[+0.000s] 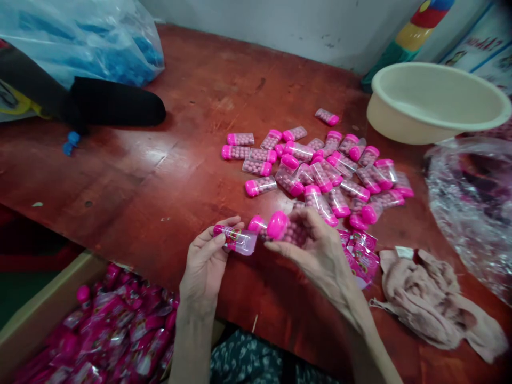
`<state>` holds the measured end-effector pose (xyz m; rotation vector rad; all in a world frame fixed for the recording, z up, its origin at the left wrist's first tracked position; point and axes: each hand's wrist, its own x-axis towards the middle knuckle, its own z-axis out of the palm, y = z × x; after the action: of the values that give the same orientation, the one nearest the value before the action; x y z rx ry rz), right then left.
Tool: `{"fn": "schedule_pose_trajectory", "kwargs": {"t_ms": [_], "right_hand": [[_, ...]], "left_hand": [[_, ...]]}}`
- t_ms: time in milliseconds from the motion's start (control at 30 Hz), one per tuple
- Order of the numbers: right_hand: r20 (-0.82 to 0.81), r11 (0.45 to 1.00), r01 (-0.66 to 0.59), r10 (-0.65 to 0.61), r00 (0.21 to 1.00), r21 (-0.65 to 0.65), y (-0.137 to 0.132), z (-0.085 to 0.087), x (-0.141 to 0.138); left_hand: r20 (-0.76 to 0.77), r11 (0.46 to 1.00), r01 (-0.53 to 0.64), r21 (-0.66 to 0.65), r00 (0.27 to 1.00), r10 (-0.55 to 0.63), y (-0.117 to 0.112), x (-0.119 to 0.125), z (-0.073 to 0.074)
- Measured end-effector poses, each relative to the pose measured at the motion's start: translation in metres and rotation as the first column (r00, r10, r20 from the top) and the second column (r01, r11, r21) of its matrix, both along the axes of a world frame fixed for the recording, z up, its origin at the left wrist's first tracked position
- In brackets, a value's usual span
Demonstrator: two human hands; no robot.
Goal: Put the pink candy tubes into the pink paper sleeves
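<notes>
In my left hand, pinched between thumb and fingers, is a printed pink plastic sleeve with a clear end facing right. My right hand is curled around a clear candy container, its pink cap towards the sleeve and small pink balls inside. A second pink-capped container shows just left of that cap; whether my right hand holds it too I cannot tell. Beyond my hands lies a spread of similar filled candy containers. Several flat pink sleeves lie right of my right wrist, partly hidden by it.
A box of pink packed containers stands at lower left. To the right are a cream basin, clear plastic film and a crumpled cloth. A bag of blue pieces and a black object sit at upper left.
</notes>
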<state>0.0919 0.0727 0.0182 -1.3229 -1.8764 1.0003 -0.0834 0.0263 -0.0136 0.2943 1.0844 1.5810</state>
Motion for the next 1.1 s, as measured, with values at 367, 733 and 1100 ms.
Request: {"fn": "schedule_pose_trajectory", "kwargs": {"t_ms": [367,733,1100], "right_hand": [[-0.061,0.988,-0.073,0.065,0.996,-0.140,-0.031,0.006,0.004],[-0.026,0.988,-0.147,0.146,0.989,-0.053,-0.038,0.002,0.008],[-0.114,0.988,-0.113,0.100,0.988,-0.110,-0.040,-0.007,0.006]], "left_hand": [[-0.101,0.987,0.142,0.072,0.986,-0.134,-0.005,0.007,0.006],[-0.134,0.969,0.218,0.117,0.970,-0.202,-0.005,0.011,0.009],[-0.128,0.944,0.300,0.136,0.950,-0.283,-0.008,0.009,0.010]]}}
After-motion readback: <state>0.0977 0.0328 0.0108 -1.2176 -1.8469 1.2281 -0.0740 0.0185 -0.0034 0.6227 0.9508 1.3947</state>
